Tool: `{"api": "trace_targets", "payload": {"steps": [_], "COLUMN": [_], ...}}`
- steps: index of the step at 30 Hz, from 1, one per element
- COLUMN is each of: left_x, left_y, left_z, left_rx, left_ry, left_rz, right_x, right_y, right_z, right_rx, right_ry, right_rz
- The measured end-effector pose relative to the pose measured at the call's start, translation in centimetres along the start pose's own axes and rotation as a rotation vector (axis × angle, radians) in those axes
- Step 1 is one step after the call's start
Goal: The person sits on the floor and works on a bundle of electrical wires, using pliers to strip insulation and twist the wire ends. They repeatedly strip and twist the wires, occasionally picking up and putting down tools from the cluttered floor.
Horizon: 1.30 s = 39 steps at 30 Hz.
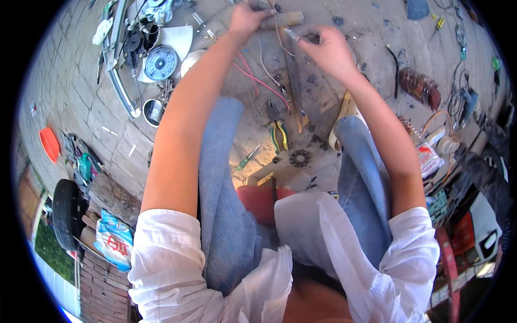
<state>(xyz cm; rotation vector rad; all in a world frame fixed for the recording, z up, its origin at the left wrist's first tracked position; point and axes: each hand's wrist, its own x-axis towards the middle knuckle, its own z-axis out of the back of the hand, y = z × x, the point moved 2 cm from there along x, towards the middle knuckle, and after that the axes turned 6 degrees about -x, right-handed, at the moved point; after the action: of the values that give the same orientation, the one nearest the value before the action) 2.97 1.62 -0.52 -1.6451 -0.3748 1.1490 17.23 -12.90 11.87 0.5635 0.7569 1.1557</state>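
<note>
My left hand point(249, 21) is at the top, its fingers closed at a thin brown wire point(279, 37). Beside those fingers lies a short, thick brown rod point(290, 20). To the right, my right hand point(329, 47) pinches a small pale pointed piece point(291, 34), close to the wire; its exact kind is unclear. Below the hands a hammer-like tool with a long wooden handle point(294, 86) lies on the ground. Pliers with yellow-green handles point(279, 132), a green-handled screwdriver point(247, 157), a pink wire point(264, 83) and a dark toothed ring point(300, 158) lie nearer my knees.
Motor parts with a blue round disc point(160, 63) and a metal rail point(123, 94) lie at left. A reddish-brown coil roll point(420, 88) and a black bent rod point(397, 70) lie right. Farther left are an orange bowl point(49, 144), a tyre point(65, 215) and a blue-white bag point(114, 239).
</note>
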Motion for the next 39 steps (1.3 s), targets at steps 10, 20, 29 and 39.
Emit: {"api": "trace_targets", "payload": {"steps": [10,20,29,39], "left_x": [-0.1,-0.5,-0.3,-0.5], "left_y": [2.0,1.5,1.6,1.5], "left_z": [-0.2,0.1,0.0,-0.1], "left_rx": [-0.306,-0.085,-0.144,-0.184], "left_ry": [-0.003,-0.063,-0.044,-0.033], "left_rz": [-0.176,-0.147,-0.135,-0.130], "right_x": [4.5,4.6,5.2,5.1], "right_y": [-4.0,-3.0,-3.4,-2.7], "right_z": [-6.1,-6.1,-6.3,-6.2], "right_rx": [-0.120,-0.258,-0.382,-0.351], "right_ry": [-0.248,-0.199,-0.214,-0.192], "right_rz": [0.111,0.134,0.153,0.143]}}
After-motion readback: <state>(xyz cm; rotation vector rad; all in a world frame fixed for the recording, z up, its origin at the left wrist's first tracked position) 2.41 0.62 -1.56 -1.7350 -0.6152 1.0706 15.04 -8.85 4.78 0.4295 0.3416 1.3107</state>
